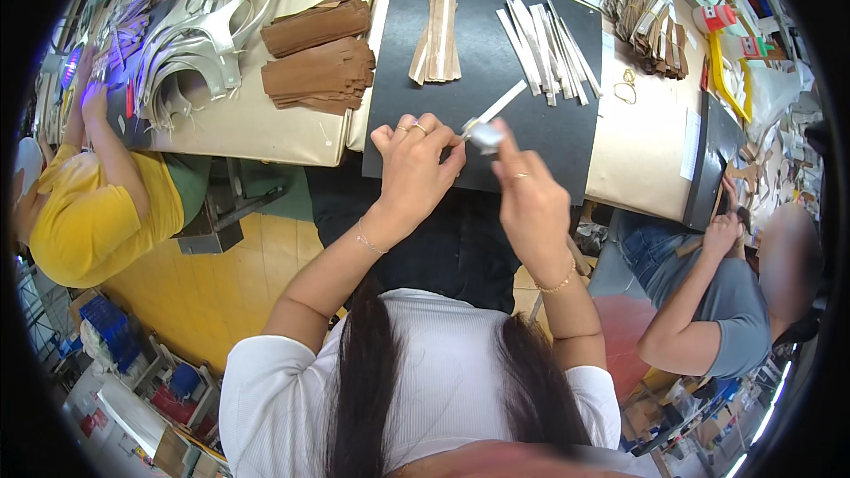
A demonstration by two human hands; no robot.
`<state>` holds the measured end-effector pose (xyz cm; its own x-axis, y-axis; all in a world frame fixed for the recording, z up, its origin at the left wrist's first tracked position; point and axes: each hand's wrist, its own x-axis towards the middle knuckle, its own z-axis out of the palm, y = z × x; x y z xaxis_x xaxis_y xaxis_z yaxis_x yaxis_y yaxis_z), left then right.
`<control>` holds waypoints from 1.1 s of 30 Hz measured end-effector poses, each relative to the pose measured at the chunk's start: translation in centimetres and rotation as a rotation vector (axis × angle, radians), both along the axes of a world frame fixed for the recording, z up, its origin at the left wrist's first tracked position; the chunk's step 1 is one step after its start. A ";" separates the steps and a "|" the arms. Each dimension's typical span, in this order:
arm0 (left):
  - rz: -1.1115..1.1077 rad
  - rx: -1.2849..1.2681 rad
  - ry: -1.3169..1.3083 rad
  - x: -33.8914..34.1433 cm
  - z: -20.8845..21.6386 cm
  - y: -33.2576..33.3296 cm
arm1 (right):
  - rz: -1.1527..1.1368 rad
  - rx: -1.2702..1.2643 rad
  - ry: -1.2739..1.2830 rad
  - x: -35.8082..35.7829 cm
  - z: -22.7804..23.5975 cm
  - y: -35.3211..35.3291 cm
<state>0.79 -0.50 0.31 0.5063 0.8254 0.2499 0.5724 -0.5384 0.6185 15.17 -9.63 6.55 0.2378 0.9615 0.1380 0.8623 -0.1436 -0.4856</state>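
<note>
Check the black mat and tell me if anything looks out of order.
Nothing looks spilled or obviously damaged. The white strips toward the upper right of the black mat splay unevenly, some overlapping, messier than the brown stacks to the mat's left; perhaps just a loose pile.

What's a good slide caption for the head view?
Left hand and right hand close together at a pale strip over a black mat, brown strips stacked at left.
</note>
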 end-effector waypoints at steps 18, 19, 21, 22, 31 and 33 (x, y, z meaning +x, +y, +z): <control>-0.043 0.102 0.001 -1.0 0.0 -0.3 | -0.027 -0.013 -0.037 1.1 -0.1 0.0; -0.037 0.097 0.006 -1.0 0.0 -0.4 | -0.048 0.044 0.039 0.8 0.0 -0.1; -0.035 0.083 0.019 -0.9 0.0 -0.4 | -0.001 0.063 0.027 0.1 0.1 -0.3; -0.040 0.077 0.027 -1.0 0.1 -0.5 | 0.030 0.087 0.026 -0.3 0.1 -0.4; -0.013 0.022 0.045 -3.2 0.7 -0.7 | 0.071 0.142 0.058 -0.5 0.0 -0.6; -0.011 0.007 0.063 -3.4 0.9 -0.8 | 0.110 -0.062 -0.020 -0.8 -0.1 -0.7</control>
<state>-2.63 -1.34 1.16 0.5301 0.8181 0.2232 0.6045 -0.5491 0.5771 14.41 -10.31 6.41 0.1287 0.9883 0.0816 0.8838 -0.0770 -0.4615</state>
